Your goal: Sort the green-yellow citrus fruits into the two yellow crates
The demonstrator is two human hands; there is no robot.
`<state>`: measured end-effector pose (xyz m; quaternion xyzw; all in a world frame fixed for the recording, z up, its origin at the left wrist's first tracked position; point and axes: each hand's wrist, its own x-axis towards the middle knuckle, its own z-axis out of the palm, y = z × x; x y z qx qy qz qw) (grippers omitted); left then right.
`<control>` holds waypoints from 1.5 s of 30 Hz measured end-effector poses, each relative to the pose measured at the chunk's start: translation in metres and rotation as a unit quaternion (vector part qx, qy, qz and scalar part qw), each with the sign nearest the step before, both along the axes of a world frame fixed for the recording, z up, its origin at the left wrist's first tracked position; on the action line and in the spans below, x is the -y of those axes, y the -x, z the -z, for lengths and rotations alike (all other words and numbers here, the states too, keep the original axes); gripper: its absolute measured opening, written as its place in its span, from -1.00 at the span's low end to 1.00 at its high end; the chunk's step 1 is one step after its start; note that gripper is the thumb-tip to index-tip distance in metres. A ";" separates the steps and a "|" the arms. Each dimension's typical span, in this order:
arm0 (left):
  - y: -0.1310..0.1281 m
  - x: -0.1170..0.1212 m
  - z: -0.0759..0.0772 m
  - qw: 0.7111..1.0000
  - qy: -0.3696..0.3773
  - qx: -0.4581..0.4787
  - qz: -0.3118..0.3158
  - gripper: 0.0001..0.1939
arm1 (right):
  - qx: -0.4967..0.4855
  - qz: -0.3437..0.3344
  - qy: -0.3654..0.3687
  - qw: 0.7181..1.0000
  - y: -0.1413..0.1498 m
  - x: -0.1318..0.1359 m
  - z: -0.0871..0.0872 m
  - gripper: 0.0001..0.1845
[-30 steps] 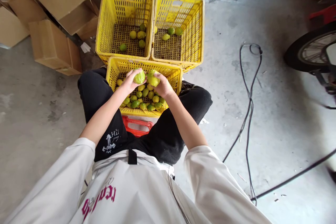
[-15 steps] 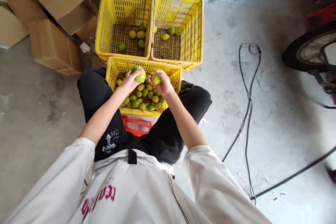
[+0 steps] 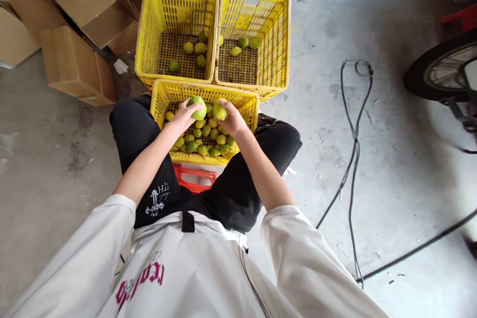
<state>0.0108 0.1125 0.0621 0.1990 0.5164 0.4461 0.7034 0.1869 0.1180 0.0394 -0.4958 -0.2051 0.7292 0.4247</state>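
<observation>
My left hand is closed around a green lemon, its thumb lying across the top. A yellower green lemon sits in my right hand, thumb over its upper side. Both hands are over the near yellow crate, side by side with a small gap between the two fruits. Inside that crate lie several green and yellow lemons, partly covered by my hands. The fingers beneath each held fruit are mostly hidden.
Beyond stand two more yellow crates, the left crate and right crate, each with several lemons. Cardboard boxes pile up at left. A red stool shows between my legs. Right are a black cable and a wheel.
Both held lemons have turned slightly in my hands, and the fingers have shifted on them. The hands stay over the near crate. The whole view has moved a little.
</observation>
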 end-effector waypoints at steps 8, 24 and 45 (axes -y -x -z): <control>-0.001 0.000 0.007 0.999 -0.007 0.026 0.036 -0.63 | -0.024 -0.040 0.011 0.999 0.003 0.006 -0.003 -0.60; 0.001 -0.007 0.006 0.999 -0.012 0.036 -0.005 -0.76 | -0.004 -0.008 -0.013 1.000 -0.002 -0.002 -0.001 -0.64; 0.003 -0.006 0.003 0.996 0.058 0.055 0.047 -0.79 | -0.029 -0.059 0.003 0.998 0.003 0.006 -0.004 -0.62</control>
